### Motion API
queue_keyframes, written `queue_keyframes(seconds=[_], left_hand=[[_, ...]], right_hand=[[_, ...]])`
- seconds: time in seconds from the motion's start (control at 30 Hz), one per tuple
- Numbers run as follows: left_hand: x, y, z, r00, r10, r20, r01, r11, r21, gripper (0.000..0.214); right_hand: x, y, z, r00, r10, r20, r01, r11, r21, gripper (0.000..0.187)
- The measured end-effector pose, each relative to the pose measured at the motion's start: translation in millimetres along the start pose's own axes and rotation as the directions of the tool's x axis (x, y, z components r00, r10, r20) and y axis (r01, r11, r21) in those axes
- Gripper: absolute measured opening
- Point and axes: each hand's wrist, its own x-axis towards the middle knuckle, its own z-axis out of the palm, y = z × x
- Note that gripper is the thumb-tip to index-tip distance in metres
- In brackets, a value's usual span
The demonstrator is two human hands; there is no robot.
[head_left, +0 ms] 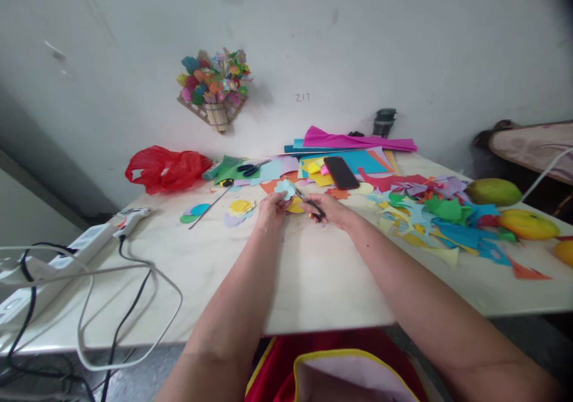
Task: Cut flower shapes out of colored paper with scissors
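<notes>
The left hand (pixel 271 209) pinches a light blue paper flower (pixel 285 189). The right hand (pixel 332 209) is curled around black scissors (pixel 309 201). Just past that hand lies a phone (pixel 341 173).

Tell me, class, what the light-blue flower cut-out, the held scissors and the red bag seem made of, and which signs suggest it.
Light-blue flower cut-out: probably matte paper or thin card, flat with scalloped edges.
Held scissors: grey blades, likely metal; dark handles, perhaps plastic, though blur hides their finish.
Red bag: probably thin plastic film, shiny, crumpled and partly see-through.
</notes>
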Motion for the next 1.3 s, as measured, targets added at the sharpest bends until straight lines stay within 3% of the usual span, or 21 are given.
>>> queue_keyframes(seconds=[0.67,1.0,1.3], left_hand=[[-3,0,3.4,0.999,-0.037,0.012,0.037,0.998,-0.041,0.010],[1,11,-5.7,0.999,0.010,0.039,-0.010,1.000,-0.006,0.015],[4,21,-16.2,0.992,-0.011,0.123,-0.011,0.984,0.178,0.018]], right_hand=[[4,6,-1,0.999,-0.048,0.004,0.048,0.997,-0.055,0.021],[0,-2,-31,0.969,-0.015,0.248,0.064,0.979,-0.192,0.029],[-9,-14,-58,0.957,0.130,0.260,-0.022,0.924,-0.382,0.030]])
